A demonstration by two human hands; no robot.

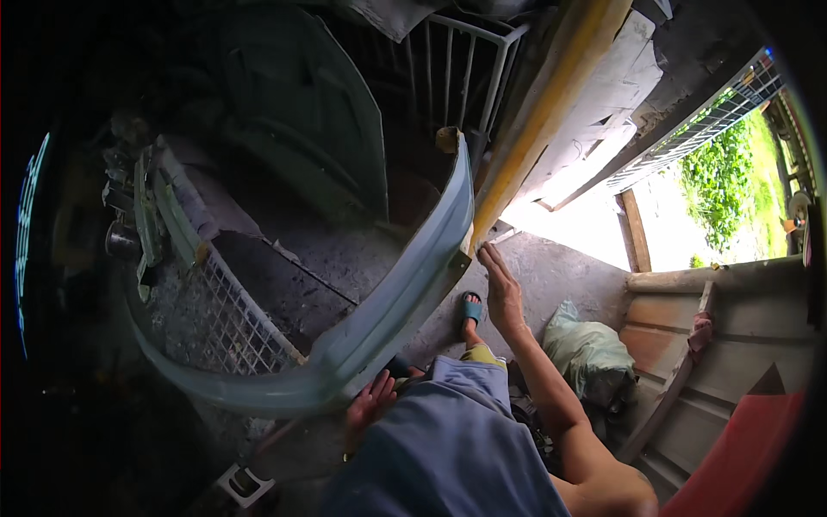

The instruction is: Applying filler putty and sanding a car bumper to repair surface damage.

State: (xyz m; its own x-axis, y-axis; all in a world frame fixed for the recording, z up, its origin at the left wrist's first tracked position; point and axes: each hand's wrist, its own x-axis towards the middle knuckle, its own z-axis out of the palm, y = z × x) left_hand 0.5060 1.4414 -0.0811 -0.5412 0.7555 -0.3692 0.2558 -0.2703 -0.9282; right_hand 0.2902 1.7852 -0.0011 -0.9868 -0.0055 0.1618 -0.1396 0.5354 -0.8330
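Observation:
A long curved vehicle bumper (379, 332), pale grey-blue, sweeps across the middle in front of me. It runs from a raised end at the upper right to a rounded bend at the lower left. My left hand (373, 401) is beside its near lower edge, fingers stretched out; I cannot tell whether they touch it. Close to the bumper's right edge is my right hand (503, 289), its fingers straight and lying nearly together. Neither hand is wrapped round anything. What supports the bumper underneath is partly hidden.
A wire-mesh panel (245, 306) lies beyond the bumper's bend. A yellow-edged beam (551, 103) slants down beside its raised end. At right are a pale stuffed sack (590, 345), a metal panel (663, 323) and red cloth (741, 457). A dark panel (301, 103) leans behind.

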